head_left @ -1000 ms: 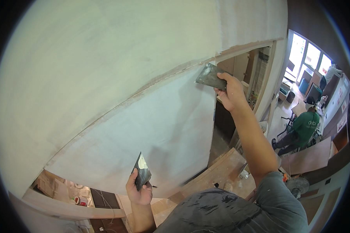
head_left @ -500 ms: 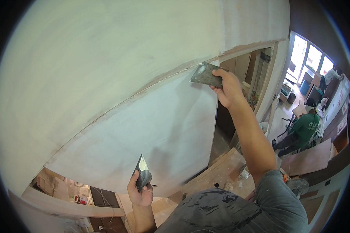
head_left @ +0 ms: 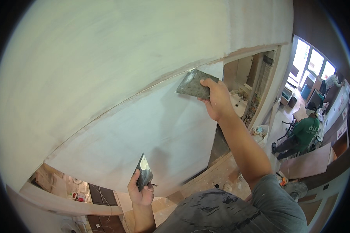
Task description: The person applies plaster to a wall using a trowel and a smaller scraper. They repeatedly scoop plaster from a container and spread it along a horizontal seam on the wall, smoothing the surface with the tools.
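Note:
My right hand (head_left: 218,101) grips a wide, dark grey putty knife (head_left: 192,83), thumb on top of it. That blade's far corner lies along the rough seam (head_left: 151,86) where the pale greenish upper surface (head_left: 116,46) meets the white wall panel (head_left: 124,128). A little whitish filler shows near the blade's edge. Lower down, closer to my body, my left hand (head_left: 142,195) is closed around a second dark putty knife (head_left: 145,179), held tip up. A dab of cream-coloured putty (head_left: 144,163) sits on its face, apart from the wall.
A doorway (head_left: 241,77) opens right of the panel. At lower left, a recess holds a red-and-white can (head_left: 79,197). A fan (head_left: 296,189) stands at lower right. Farther off, one person in a green shirt (head_left: 307,130) and another (head_left: 331,82) stand near the windows.
My right hand and its putty knife have moved left along the seam. The left hand with the other knife stays nearly still. The view has shifted slightly.

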`<state>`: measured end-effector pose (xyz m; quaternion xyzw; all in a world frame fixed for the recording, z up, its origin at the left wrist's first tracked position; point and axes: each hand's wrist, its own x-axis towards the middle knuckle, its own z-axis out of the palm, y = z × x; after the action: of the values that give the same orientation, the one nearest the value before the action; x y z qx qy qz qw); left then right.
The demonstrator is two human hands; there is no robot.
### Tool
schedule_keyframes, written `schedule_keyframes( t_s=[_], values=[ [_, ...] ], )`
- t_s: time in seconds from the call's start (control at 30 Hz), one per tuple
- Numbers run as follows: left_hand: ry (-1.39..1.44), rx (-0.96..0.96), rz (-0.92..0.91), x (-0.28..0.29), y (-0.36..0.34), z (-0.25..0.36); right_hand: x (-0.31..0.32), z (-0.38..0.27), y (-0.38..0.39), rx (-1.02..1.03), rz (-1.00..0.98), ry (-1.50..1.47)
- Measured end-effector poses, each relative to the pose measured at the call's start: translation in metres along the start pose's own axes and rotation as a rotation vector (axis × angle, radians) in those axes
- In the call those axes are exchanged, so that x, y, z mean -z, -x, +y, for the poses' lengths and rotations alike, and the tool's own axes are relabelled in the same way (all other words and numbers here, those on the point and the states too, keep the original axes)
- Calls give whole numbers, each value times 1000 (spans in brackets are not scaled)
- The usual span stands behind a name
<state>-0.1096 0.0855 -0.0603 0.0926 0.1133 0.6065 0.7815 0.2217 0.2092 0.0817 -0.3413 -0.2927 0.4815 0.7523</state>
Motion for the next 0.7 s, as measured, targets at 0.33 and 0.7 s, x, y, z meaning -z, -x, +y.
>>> schedule_keyframes(
  t_s=[0.33,0.7],
  values=[
    [16,19,-15,0,1,1,-28,22,22,-34,-157,-37],
    [47,-1,-42,9,7,2,-63,54,45,-110,-298,-73]
  ],
)
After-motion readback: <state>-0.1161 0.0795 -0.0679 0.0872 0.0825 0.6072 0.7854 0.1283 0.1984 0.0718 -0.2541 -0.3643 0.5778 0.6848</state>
